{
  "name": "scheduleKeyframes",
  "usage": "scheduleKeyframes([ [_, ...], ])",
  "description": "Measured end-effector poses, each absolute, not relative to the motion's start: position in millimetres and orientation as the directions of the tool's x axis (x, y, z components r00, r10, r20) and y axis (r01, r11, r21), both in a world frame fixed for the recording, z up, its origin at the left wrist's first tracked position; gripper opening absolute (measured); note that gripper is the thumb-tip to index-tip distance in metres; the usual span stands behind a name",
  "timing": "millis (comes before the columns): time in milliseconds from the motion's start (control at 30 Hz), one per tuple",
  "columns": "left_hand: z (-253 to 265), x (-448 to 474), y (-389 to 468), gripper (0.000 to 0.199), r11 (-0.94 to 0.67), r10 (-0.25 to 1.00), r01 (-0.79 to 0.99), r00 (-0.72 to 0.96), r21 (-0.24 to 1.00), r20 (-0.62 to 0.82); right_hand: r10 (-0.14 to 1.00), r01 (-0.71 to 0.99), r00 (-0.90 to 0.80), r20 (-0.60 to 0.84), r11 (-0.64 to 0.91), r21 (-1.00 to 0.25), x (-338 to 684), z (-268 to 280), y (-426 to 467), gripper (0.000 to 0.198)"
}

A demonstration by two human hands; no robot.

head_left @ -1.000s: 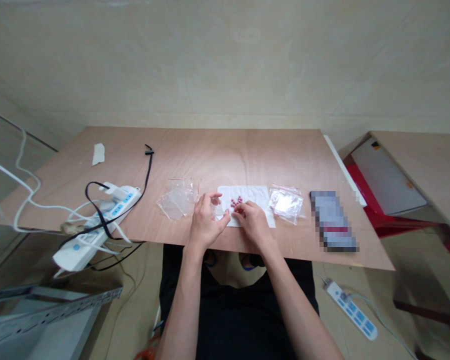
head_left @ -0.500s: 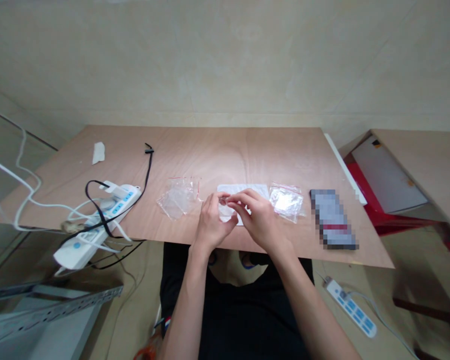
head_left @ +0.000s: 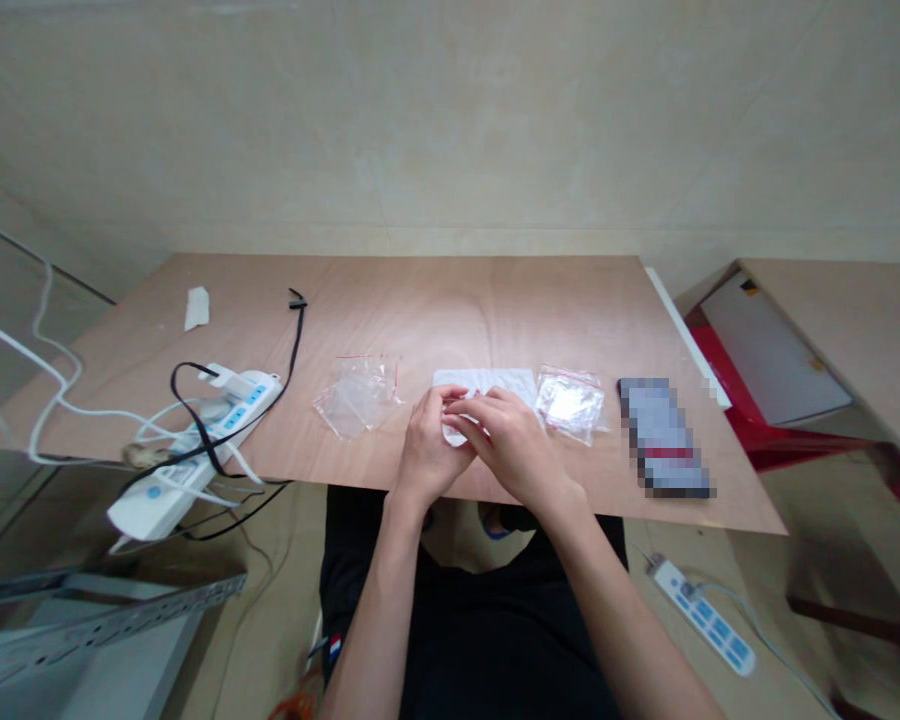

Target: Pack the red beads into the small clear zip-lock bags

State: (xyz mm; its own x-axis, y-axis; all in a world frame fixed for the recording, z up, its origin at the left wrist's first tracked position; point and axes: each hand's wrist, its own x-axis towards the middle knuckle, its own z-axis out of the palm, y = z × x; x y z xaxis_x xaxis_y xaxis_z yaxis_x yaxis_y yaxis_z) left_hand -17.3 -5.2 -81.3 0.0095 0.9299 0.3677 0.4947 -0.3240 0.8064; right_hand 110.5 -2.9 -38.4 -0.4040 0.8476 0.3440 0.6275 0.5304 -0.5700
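Left hand [head_left: 429, 447] and right hand [head_left: 511, 443] meet at the near edge of the table [head_left: 495, 310], fingertips pinched together on a small clear bag [head_left: 453, 430] held just above a white sheet [head_left: 495, 380]. What is in the bag: cannot tell, too small. Right hand overlaps the left and covers most of the sheet.

Just left of the hands: loose pile of empty clear bags [head_left: 358, 396]. Just right: stack of filled bags [head_left: 570, 403], then a blurred-out flat object [head_left: 664, 436] further right.

Table is bare plywood, pushed against a beige tiled wall [head_left: 450, 120]. Left end: white power strip [head_left: 195, 450] overhanging the edge, black and white cables tangled over it, small white scrap [head_left: 196, 306] near the far corner.

Floor at right: second power strip [head_left: 703, 620]. Beyond it, a red piece [head_left: 750, 420] under a neighbouring wooden desk [head_left: 855, 340].
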Motion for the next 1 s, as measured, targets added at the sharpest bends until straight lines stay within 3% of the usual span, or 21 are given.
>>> scheduleKeyframes([
  [100, -80.8, -18.7, -6.1, 0.041, -0.3, 0.943, 0.452, 0.01, 0.84, 0.331, 0.824, 0.557, -0.447, 0.348, 0.561, -0.612, 116.5, -38.6, -4.0, 0.015],
  [300, -77.0, -20.9, -10.6, 0.055, -0.226, 0.974, 0.29, 0.047, 0.93, 0.222, 0.897, 0.526, -0.335, 0.29, 0.433, -0.732, 132.3, -41.3, -2.1, 0.008],
  [467, -76.1, -21.0, -8.0, 0.018, -0.189, 0.981, 0.063, 0.048, 0.98, 0.186, 0.923, 0.477, -0.269, 0.274, 0.375, -0.795, 140.9, -43.9, 3.0, 0.01],
  [567, -77.9, -17.8, -5.7, 0.019, -0.167, 0.984, 0.035, -0.055, 0.985, 0.169, 0.937, 0.41, -0.18, 0.3, 0.348, -0.843, 140.6, -47.0, 4.2, 0.003],
  [867, -79.8, -11.2, -7.1, 0.028, -0.173, 0.972, -0.028, -0.168, 0.985, 0.166, 0.982, 0.201, -0.127, 0.143, 0.166, -0.965, 136.3, -55.1, 2.5, 0.051],
  [1000, -77.8, -10.8, -8.1, 0.028, -0.165, 0.973, -0.064, -0.175, 0.984, 0.152, 0.986, 0.159, -0.158, 0.051, 0.077, -0.984, 135.9, -58.9, 2.4, 0.029],
])
